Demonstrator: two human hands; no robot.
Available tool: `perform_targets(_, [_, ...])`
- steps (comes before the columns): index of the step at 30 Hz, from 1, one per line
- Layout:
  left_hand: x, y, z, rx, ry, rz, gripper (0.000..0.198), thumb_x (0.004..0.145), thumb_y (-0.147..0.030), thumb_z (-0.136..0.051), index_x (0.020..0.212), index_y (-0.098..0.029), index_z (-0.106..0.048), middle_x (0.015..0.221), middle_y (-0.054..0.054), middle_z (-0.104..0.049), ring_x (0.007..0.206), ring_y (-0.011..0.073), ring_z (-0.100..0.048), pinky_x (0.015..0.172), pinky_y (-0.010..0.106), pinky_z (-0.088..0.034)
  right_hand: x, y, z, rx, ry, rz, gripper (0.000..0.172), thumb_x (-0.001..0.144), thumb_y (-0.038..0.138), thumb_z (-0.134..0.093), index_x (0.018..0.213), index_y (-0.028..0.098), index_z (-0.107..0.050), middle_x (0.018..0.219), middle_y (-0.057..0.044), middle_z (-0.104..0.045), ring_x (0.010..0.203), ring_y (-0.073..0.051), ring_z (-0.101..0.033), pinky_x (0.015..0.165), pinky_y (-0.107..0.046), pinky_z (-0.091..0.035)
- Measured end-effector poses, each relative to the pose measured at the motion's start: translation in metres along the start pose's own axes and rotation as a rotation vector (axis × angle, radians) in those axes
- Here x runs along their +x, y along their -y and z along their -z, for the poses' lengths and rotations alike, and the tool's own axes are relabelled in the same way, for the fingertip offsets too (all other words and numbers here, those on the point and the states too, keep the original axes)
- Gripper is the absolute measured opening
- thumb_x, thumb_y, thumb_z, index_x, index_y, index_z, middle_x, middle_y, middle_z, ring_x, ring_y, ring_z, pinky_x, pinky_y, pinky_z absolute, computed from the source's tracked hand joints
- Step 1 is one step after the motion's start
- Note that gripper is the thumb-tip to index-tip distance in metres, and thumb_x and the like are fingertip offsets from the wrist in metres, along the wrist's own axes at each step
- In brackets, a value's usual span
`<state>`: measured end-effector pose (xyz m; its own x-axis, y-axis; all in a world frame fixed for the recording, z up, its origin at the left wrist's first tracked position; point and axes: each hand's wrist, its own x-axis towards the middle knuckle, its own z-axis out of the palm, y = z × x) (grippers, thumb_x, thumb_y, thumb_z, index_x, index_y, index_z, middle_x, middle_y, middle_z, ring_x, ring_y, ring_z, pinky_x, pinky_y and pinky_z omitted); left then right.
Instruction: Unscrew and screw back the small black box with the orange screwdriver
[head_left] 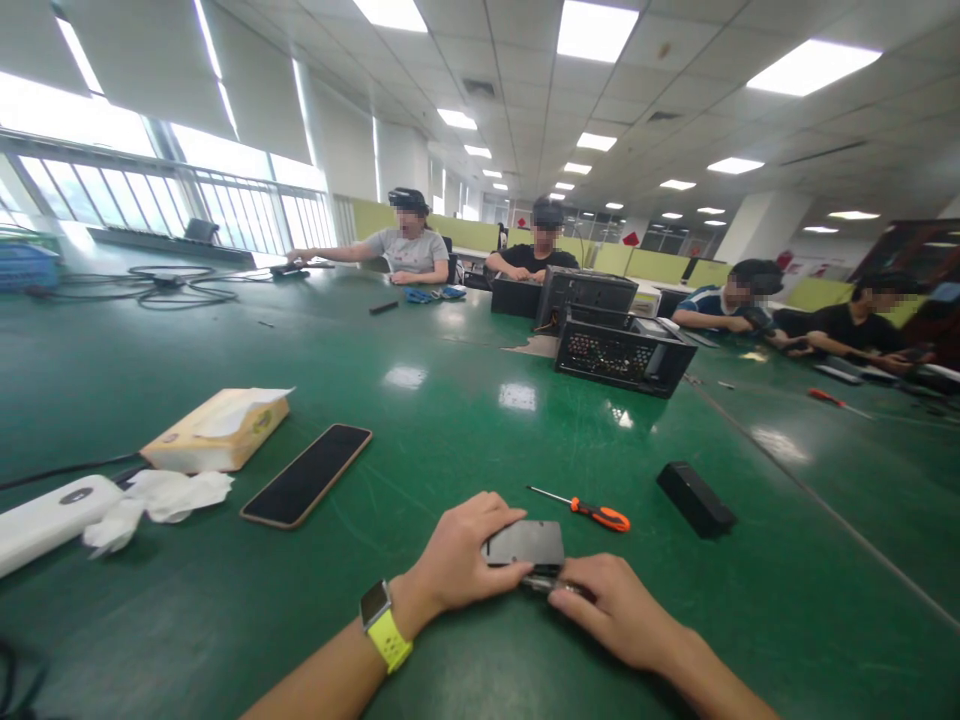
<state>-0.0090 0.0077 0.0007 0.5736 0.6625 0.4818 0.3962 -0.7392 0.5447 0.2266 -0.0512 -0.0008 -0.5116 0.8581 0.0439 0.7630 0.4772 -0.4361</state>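
Green worktop (450, 420) carries a flat dark device (525, 543) gripped by the left hand (457, 555), while the right hand (615, 605) pinches its near edge, orange screwdriver (592, 512) just beyond.

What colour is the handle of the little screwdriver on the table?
Orange. The screwdriver shows best in the head view, lying on the green table.
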Motion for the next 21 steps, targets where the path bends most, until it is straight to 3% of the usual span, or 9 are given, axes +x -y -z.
perform_targets(4, [0.000, 0.001, 0.001, 0.010, 0.001, 0.010, 0.041, 0.077, -0.030, -0.072, 0.115, -0.015, -0.068, 0.098, 0.008, -0.067, 0.088, 0.0245, -0.061, 0.079, 0.034, -0.051, -0.009, -0.018, 0.023, 0.051, 0.006, -0.045, 0.033, 0.092, 0.042, -0.056, 0.072, 0.018, -0.067, 0.067, 0.001, -0.065, 0.066, -0.015, -0.059, 0.067, -0.026, -0.040])
perform_targets(8, [0.000, 0.000, 0.000, -0.014, -0.002, 0.014, 0.040, 0.075, -0.028, -0.073, 0.113, -0.016, -0.069, 0.099, 0.008, -0.065, 0.088, 0.0237, -0.061, 0.078, 0.033, -0.051, -0.020, -0.045, 0.044, 0.044, -0.013, -0.148, 0.018, 0.086, 0.036, -0.064, 0.081, 0.020, -0.072, 0.078, -0.002, -0.069, 0.076, -0.020, -0.063, 0.073, -0.031, -0.044])
perform_targets(10, [0.000, 0.000, -0.001, -0.025, -0.004, 0.011, 0.040, 0.075, -0.027, -0.073, 0.113, -0.016, -0.069, 0.099, 0.008, -0.064, 0.088, 0.0234, -0.061, 0.079, 0.033, -0.051, -0.022, -0.049, 0.046, 0.027, -0.049, -0.167, 0.019, 0.082, 0.037, -0.068, 0.092, 0.021, -0.072, 0.091, -0.006, -0.071, 0.087, -0.025, -0.063, 0.079, -0.035, -0.046])
perform_targets(14, [-0.001, 0.000, -0.001, -0.025, -0.001, 0.009, 0.041, 0.073, -0.025, -0.074, 0.113, -0.017, -0.069, 0.099, 0.007, -0.062, 0.089, 0.0236, -0.061, 0.080, 0.033, -0.051, -0.012, -0.029, 0.030, 0.073, -0.231, -0.155, 0.047, 0.079, 0.044, -0.072, 0.118, 0.020, -0.066, 0.123, -0.012, -0.065, 0.114, -0.030, -0.056, 0.100, -0.043, -0.041])
perform_targets(18, [-0.001, 0.000, -0.001, -0.028, 0.002, -0.007, 0.041, 0.073, -0.025, -0.073, 0.113, -0.017, -0.069, 0.100, 0.008, -0.062, 0.090, 0.0237, -0.060, 0.081, 0.034, -0.051, 0.010, -0.002, 0.007, 0.188, -0.294, -0.159, 0.082, 0.069, 0.044, -0.080, 0.141, 0.019, -0.048, 0.135, -0.012, -0.058, 0.115, -0.030, -0.058, 0.099, -0.040, -0.045])
perform_targets(21, [0.000, -0.002, -0.002, -0.009, 0.013, -0.019, 0.039, 0.071, -0.024, -0.072, 0.109, -0.017, -0.071, 0.097, 0.008, -0.061, 0.088, 0.0241, -0.060, 0.078, 0.034, -0.051, 0.022, 0.007, -0.001, 0.236, -0.265, -0.128, 0.073, 0.069, 0.041, -0.081, 0.134, 0.019, -0.056, 0.124, -0.010, -0.065, 0.111, -0.029, -0.061, 0.096, -0.038, -0.046])
